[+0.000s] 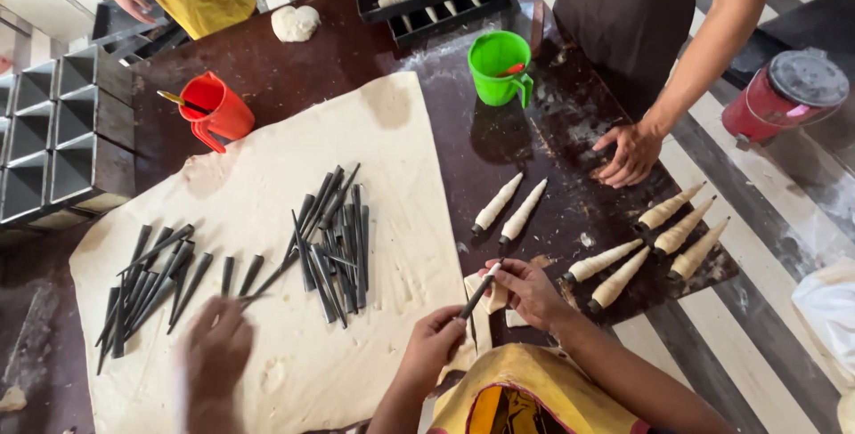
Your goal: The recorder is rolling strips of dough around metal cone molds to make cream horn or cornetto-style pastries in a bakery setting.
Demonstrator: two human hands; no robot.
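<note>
At far left, a co-worker's blurred hand (pixel 214 354) reaches toward dark cone moulds (pixel 331 238) scattered on a dough sheet (pixel 392 158) across the counter (pixel 499 149). Your left hand (pixel 434 342), grip pinching, holds the lower end of one cone mould (pixel 479 292). Your right hand (pixel 527 292) pinches its upper end against a dough strip (pixel 497 299). Dough-wrapped cones (pixel 614 269) lie to the right.

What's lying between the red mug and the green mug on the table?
In the head view, between the red mug and the green mug lies the top edge of the rolled-out dough sheet, then bare, flour-dusted dark table.
</note>
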